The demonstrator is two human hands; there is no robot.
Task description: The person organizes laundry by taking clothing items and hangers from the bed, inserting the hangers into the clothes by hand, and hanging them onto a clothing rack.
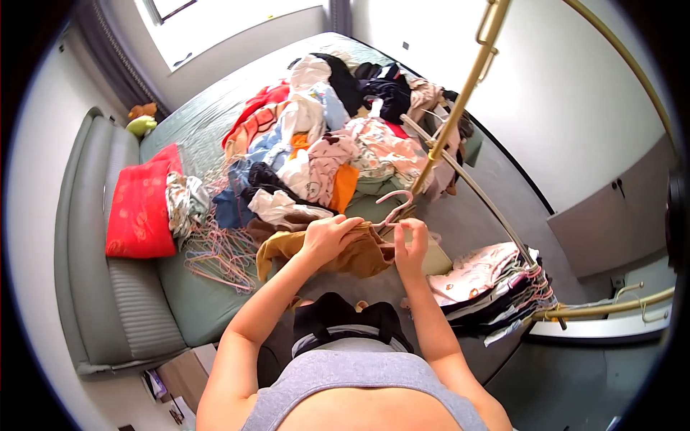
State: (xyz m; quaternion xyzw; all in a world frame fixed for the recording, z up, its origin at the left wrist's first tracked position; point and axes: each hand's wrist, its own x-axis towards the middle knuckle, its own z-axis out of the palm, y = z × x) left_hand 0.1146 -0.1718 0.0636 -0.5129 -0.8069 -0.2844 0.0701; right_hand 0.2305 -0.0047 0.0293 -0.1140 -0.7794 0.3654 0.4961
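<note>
Our left hand (330,238) is closed on the edge of the brown garment (366,258), which hangs before us by the bed (194,118). Our right hand (411,246) curls near the pink hanger (394,212); whether it grips it, we cannot tell. We do best keeping the cloth taut and the hanger level, so both sides sit evenly.
</note>
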